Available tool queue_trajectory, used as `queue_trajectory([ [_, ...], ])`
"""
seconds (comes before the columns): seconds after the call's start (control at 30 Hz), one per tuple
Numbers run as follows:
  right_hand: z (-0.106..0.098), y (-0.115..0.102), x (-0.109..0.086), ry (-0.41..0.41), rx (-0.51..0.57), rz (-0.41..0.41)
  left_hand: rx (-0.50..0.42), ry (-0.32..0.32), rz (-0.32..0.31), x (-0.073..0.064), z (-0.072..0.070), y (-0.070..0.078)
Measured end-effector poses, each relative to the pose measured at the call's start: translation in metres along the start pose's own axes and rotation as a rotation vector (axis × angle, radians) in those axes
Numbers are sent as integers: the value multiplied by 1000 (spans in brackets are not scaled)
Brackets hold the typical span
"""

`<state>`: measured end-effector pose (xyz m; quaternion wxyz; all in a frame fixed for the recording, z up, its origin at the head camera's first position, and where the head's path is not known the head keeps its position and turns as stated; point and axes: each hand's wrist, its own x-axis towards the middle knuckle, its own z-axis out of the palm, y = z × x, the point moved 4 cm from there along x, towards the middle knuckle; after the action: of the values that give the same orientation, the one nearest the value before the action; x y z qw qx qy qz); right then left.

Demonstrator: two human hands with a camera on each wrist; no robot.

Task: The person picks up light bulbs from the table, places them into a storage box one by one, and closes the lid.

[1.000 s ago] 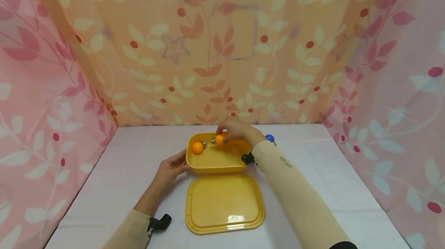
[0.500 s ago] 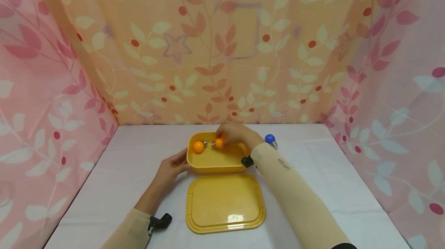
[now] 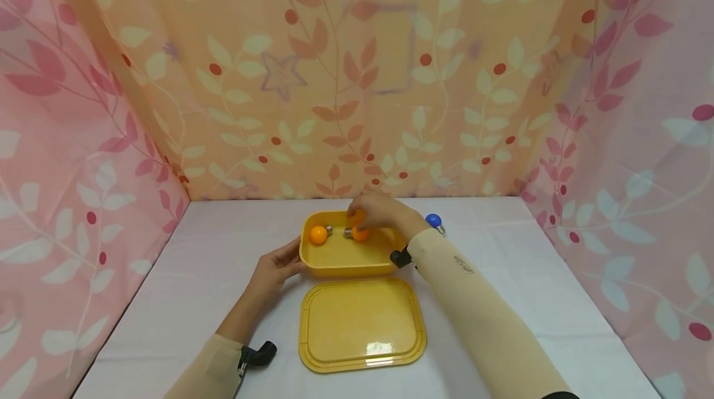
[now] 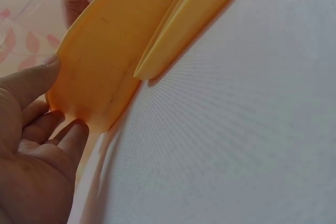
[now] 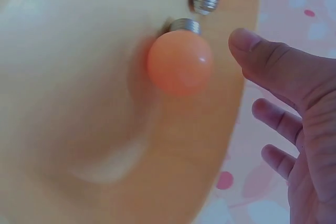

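Observation:
Two orange light bulbs lie in a yellow plastic container (image 3: 343,272) near the back of the table. The left bulb (image 3: 318,235) has its metal base towards the other bulb (image 5: 180,62). My right hand (image 3: 381,210) is over the container's right part. In the right wrist view its thumb and fingers are spread, with a gap between them and the nearer bulb. My left hand (image 3: 274,269) holds the container's left end, thumb at the front corner and fingers on the side wall, as the left wrist view shows. A yellow lid (image 3: 362,324) lies flat in front of the container.
A blue light bulb (image 3: 433,220) lies on the white-covered table (image 3: 184,300) right of the container, behind my right forearm. Floral curtains (image 3: 357,108) hang at the back and both sides.
My right hand, earlier at the right orange bulb with fingers around it, has let go. That bulb has shifted slightly right and towards me. The left hand keeps its place.

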<state>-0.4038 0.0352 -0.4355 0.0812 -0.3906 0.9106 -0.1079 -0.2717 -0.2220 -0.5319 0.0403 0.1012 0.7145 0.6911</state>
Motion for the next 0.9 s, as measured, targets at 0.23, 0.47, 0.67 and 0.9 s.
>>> queue_trajectory([
  [0.23,-18,0,-20,80,0,-30,2,-10,-5,-1,-1,-4],
  [0.47,-36,-4,-50,188,-20,-2,20,-2,15,1,-3,-2],
  [0.67,-40,-6,-76,274,12,-16,11,1,21,1,-3,-1],
  [0.9,-34,4,-109,348,67,19,-7,-9,13,1,-2,-1],
])
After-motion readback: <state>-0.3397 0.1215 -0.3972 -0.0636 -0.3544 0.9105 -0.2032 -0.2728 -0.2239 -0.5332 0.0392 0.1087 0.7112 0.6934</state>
